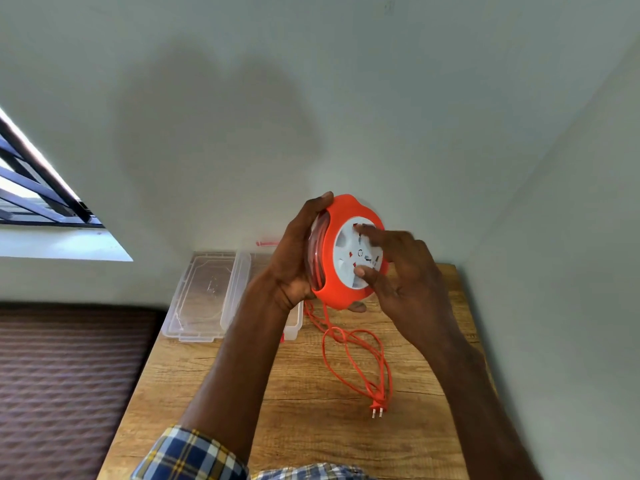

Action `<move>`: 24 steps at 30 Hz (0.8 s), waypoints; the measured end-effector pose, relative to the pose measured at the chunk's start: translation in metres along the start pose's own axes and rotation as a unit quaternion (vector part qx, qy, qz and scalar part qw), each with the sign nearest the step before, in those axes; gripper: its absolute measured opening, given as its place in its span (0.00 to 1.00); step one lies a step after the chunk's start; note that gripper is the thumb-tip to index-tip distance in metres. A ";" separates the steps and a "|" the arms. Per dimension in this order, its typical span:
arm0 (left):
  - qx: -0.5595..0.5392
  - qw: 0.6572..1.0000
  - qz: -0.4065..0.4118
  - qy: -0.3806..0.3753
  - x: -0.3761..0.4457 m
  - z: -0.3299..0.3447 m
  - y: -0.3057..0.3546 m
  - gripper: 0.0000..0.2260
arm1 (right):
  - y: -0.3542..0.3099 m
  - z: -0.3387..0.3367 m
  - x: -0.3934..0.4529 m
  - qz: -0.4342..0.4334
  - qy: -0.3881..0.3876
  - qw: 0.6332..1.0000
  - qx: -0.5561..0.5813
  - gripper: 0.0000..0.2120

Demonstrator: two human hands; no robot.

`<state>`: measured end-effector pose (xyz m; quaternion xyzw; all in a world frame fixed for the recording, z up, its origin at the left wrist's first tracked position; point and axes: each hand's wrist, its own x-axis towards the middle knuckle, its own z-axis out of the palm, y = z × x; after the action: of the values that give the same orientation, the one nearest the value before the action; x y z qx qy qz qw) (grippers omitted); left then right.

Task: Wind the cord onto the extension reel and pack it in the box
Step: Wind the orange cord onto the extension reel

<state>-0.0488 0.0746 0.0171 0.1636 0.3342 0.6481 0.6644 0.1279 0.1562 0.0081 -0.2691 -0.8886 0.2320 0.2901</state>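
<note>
Two bare forearms lead to the left hand (294, 261) and the right hand (405, 271), with no rings, watch or gloves showing. Nearest the camera, the left arm wears a rolled plaid sleeve (187, 455) in blue, white and yellow checks; the same plaid cloth (311, 472) shows just right of that sleeve.

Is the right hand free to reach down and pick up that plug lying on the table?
Probably not yet. The right hand is busy on the white hub of the reel, which the left hand grips. The plug itself lies unobstructed on the table below it.
</note>
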 end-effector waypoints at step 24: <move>0.032 0.999 0.005 0.024 -0.001 0.004 -0.006 0.30 | -0.020 0.012 0.000 0.162 0.068 0.980 0.098 0.33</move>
<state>-0.0417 0.0740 0.0164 0.1709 0.3700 0.6438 0.6476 0.1131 0.1384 0.0114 -0.3951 -0.7844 0.3431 0.3329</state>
